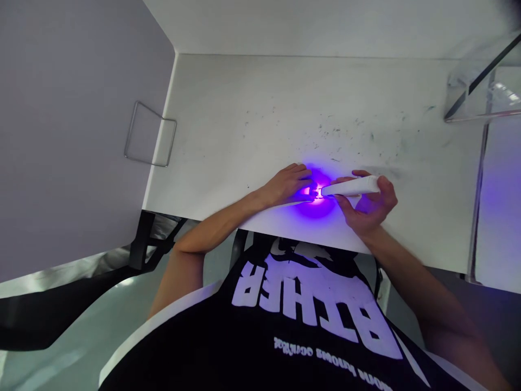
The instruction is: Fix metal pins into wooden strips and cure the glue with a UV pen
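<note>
From where I stand, I see a person in a black shirt (309,326) with large pale lettering, sitting close against a white bench (228,108) with both hands over its near edge. The right hand (368,209) grips a slim white lamp (352,187), the thumb underneath and the fingers around its body and back end; the lamp lies nearly level, its narrow end aimed at the left hand. A strong purple glow (317,209) spreads from that end onto the bench, whitish pink at its core and violet around the rim. The left hand (288,184) rests knuckles up at the edge of the glow, its fingers bent toward the lamp's tip, just beside it. Bright pink patches show at those fingertips, but with the glare I cannot tell whether they pinch anything or are merely curled. Beyond the hands, small dark and greenish specks (334,130) are scattered over the bench top. Off to the left, a wire frame (150,134) stands across the foot of a grey panel (81,108). At the far right is a clear box (464,106) with one black edge, and a second white surface (500,206) adjoins the bench there.
</note>
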Motion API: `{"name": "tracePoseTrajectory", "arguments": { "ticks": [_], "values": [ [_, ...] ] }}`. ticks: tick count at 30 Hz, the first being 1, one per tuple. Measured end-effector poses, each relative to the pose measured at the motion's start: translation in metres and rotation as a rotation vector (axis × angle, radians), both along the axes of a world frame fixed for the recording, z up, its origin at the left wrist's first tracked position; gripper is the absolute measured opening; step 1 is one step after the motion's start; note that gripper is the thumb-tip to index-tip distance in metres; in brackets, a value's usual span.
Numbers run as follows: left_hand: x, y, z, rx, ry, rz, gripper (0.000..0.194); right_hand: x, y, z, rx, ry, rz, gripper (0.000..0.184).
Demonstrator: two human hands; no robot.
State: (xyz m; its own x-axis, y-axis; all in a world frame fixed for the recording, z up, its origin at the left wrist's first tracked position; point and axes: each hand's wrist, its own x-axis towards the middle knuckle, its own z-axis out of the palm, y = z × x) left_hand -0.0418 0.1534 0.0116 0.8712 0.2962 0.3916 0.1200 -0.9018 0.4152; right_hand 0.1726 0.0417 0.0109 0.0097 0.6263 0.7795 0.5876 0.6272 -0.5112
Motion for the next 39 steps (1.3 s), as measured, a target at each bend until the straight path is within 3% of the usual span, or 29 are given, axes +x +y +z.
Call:
{"name": "tracePoseTrajectory", "arguments": {
  "ticks": [13,32,39],
  "values": [
    [-0.004,0.002,0.008,0.016,0.013,-0.038,0.028,-0.002,-0.005,0.001,-0.066,0.026,0.036,0.102],
    [-0.002,0.001,0.006,0.006,0.075,-0.027,0.032,0.001,-0.007,-0.009,-0.128,0.111,-0.062,0.091],
    [-0.002,0.001,0.007,0.033,0.001,-0.025,0.030,-0.003,-0.005,-0.002,-0.122,0.145,-0.055,0.093]
  ]
}}
